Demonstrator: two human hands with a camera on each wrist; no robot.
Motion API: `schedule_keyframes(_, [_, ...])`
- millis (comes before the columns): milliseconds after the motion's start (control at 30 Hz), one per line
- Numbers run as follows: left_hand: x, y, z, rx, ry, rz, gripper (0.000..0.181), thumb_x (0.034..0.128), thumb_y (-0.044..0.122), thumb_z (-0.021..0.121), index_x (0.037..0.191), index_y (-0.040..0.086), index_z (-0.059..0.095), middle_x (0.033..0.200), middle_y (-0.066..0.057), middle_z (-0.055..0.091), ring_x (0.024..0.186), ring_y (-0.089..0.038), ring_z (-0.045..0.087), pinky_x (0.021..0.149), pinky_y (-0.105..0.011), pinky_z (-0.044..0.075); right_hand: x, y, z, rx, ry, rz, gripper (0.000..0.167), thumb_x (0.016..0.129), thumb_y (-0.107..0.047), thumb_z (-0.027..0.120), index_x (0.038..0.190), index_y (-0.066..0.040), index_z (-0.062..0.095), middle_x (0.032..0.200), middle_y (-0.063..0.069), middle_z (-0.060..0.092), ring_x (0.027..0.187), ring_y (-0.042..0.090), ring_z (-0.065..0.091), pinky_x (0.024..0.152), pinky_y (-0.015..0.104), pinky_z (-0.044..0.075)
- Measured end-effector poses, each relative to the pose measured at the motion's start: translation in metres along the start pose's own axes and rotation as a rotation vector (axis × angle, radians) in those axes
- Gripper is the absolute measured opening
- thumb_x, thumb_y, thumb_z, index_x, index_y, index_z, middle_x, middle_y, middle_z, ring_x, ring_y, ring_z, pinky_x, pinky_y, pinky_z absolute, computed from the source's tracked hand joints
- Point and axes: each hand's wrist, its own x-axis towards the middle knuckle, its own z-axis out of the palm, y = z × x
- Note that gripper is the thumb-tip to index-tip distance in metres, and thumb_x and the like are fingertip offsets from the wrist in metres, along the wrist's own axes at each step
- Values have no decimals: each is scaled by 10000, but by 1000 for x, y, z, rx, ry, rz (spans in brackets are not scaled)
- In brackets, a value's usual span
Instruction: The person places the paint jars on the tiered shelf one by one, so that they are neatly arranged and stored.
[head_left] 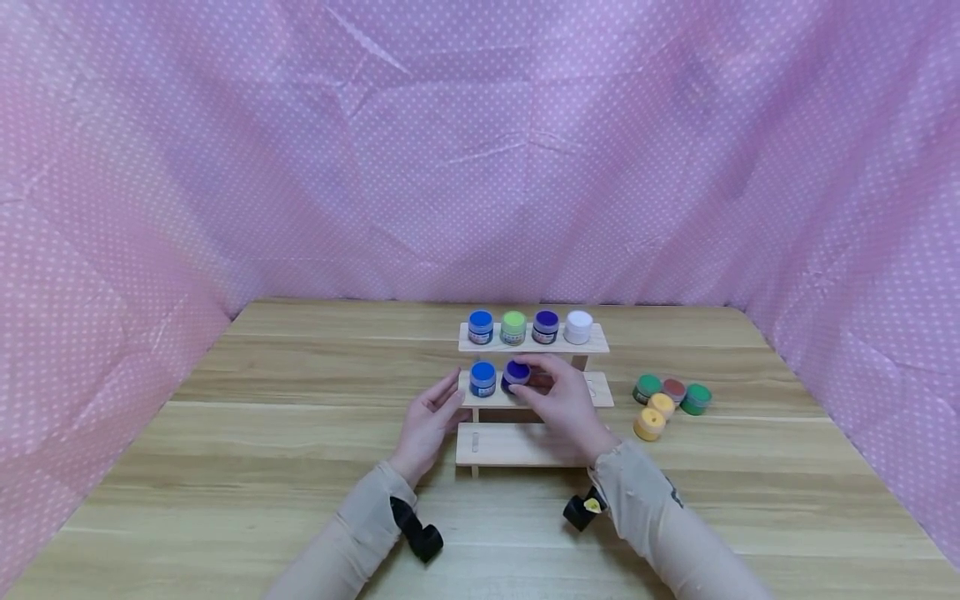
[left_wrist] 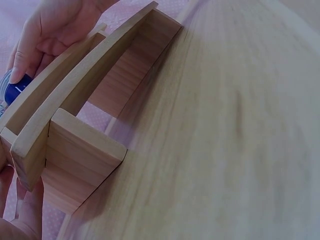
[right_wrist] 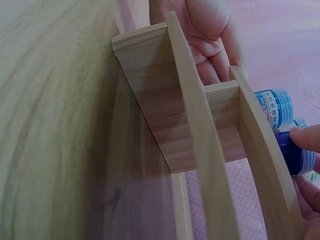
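Note:
My right hand [head_left: 564,402] pinches a dark violet-blue paint jar [head_left: 516,374] between thumb and fingers, on the middle step of a three-step wooden stand [head_left: 510,444]. A blue-lidded jar [head_left: 482,379] stands to its left on that step. At the step's left end, my left hand [head_left: 427,425] holds the stand's edge, its thumb toward the front. The right wrist view shows the pinched jar [right_wrist: 292,152] upright against the step, beside the blue jar [right_wrist: 275,109]. From the left wrist, the fingers [left_wrist: 30,210] show below the stand's end.
Along the top step stand a blue jar [head_left: 481,327], a light green jar [head_left: 513,327], a dark violet jar [head_left: 545,327] and a white jar [head_left: 578,327]. Right of the stand, green jars [head_left: 697,398], a red-brown jar [head_left: 673,390] and yellow-orange jars [head_left: 649,423] cluster on the wooden table [head_left: 225,450].

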Motion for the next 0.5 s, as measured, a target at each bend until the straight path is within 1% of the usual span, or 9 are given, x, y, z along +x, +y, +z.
schedule_keyframes(133, [0, 0, 0, -4, -4, 1, 466, 964, 83, 527, 1416, 62, 416, 1432, -179, 440, 1182, -228, 567, 906, -329, 543, 0, 1, 0, -7, 6, -5, 373, 821, -76, 729, 1180, -135, 644, 1157, 64, 630, 1009, 204, 638, 893, 335, 552])
schedule_keyframes(333, [0, -2, 0, -8, -5, -4, 469, 969, 95, 521, 1423, 66, 406, 1444, -171, 429, 1199, -253, 558, 929, -363, 531, -3, 2, 0, -3, -16, -15, 374, 828, -90, 726, 1188, -146, 641, 1152, 47, 623, 1002, 190, 632, 891, 328, 553])
schedule_keyframes(500, [1, -1, 1, 0, 7, -11, 466, 967, 89, 521, 1421, 88, 417, 1434, -158, 449, 1140, -219, 597, 900, -330, 547, -3, 2, 0, -14, -15, -42, 384, 823, -84, 729, 1193, -136, 640, 1156, 53, 624, 994, 192, 633, 891, 337, 552])
